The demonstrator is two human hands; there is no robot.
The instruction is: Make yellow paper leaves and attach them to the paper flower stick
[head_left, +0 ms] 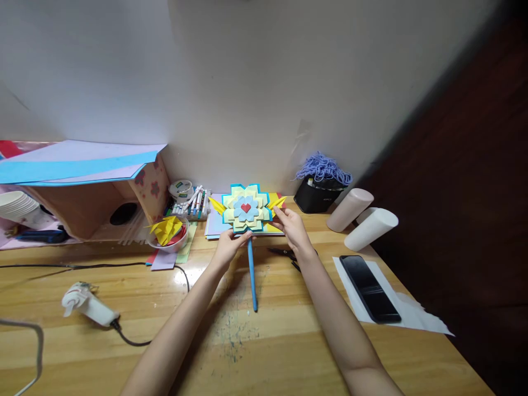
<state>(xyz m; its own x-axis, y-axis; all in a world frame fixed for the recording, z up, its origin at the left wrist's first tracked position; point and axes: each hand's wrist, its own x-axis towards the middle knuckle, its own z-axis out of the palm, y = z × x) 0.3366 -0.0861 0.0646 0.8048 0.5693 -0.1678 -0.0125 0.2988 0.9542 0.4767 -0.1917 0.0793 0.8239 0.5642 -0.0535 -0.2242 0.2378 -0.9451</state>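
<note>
A folded-paper flower wand is held up over the table, its layers blue and pale yellow around a small red heart. Yellow paper wings stick out on both sides, and a blue stick hangs down from it. My left hand grips the top of the stick just under the flower, thumb in front. My right hand pinches the yellow wing at the flower's right side. Behind the flower lies a stack of coloured paper. Black scissors lie partly hidden behind my right forearm.
At left stand an open cardboard box, a bowl of paper pieces and markers. A white glue gun with a black cord lies in front. To the right are a black yarn holder, white rolls and a phone.
</note>
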